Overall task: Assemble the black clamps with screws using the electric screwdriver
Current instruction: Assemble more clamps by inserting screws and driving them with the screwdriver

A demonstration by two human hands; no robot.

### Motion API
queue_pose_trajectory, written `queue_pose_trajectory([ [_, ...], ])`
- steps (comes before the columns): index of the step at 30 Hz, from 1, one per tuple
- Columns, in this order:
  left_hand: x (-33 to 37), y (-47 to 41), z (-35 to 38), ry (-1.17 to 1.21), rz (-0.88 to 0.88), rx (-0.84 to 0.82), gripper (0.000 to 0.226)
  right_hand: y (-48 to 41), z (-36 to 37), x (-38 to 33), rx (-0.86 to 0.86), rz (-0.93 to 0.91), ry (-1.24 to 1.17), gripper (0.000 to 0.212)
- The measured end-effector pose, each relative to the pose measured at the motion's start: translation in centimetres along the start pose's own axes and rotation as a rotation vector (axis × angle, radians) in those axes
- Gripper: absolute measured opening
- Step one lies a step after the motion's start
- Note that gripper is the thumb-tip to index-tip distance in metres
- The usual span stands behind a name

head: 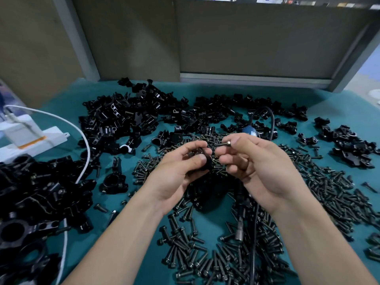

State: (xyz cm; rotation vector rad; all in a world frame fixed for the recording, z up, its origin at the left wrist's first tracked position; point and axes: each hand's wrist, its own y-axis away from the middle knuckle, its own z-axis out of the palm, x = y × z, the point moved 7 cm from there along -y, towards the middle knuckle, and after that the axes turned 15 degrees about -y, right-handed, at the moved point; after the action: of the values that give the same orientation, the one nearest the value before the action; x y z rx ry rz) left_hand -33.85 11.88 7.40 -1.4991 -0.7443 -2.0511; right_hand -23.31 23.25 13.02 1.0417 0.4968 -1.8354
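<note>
My left hand (181,171) grips a black clamp (206,162) above the middle of the teal table (61,120). My right hand (257,161) pinches a dark screw (223,144) by its head between thumb and forefinger, its tip pointing left toward the clamp. The electric screwdriver (239,210) lies on the table below my hands, its metal bit socket (239,231) pointing toward me and its blue rear end (249,131) showing behind my right hand. Its middle is hidden by my right hand.
Piles of black clamps (123,118) fill the back and the left of the table. Loose screws (308,182) are strewn across the centre and right. A white power strip (30,136) with a white cable (82,140) sits far left. A grey partition (246,38) stands behind.
</note>
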Motion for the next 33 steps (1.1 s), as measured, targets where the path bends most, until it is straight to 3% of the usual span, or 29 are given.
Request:
queue_pose_trajectory([
  [2, 0.0, 0.0, 0.2, -0.057, 0.039, 0.003, 0.034, -0.4, -0.2, 0.1, -0.014, -0.021, -0.053, 0.004],
  [4, 0.1, 0.1, 0.2, -0.166, 0.095, 0.022, 0.042, -0.5, -0.6, 0.0, -0.029, -0.078, 0.023, 0.015],
  [11, 1.3, 0.6, 0.9, -0.403, 0.238, 0.052, 0.053, -1.2, -1.0, 0.2, 0.033, -0.258, 0.559, 0.02],
  [20, 1.9, 0.8, 1.2, -0.507, 0.301, 0.021, 0.045, -1.0, -1.0, 0.0, 0.006, -0.272, 0.626, 0.016],
  [23, 1.7, 0.9, 1.3, -0.528, 0.304, 0.025, 0.047, -0.6, -0.9, -0.2, 0.076, -0.36, 0.774, 0.014],
  [27, 1.6, 1.0, 1.7, -0.591, 0.328, 0.046, 0.057, -0.2, -0.2, -0.2, 0.108, -0.459, 1.013, 0.037],
  [33, 1.4, 0.9, 2.0, -0.602, 0.322, -0.004, 0.057, -0.7, -0.8, 0.1, 0.097, -0.373, 0.909, 0.034],
])
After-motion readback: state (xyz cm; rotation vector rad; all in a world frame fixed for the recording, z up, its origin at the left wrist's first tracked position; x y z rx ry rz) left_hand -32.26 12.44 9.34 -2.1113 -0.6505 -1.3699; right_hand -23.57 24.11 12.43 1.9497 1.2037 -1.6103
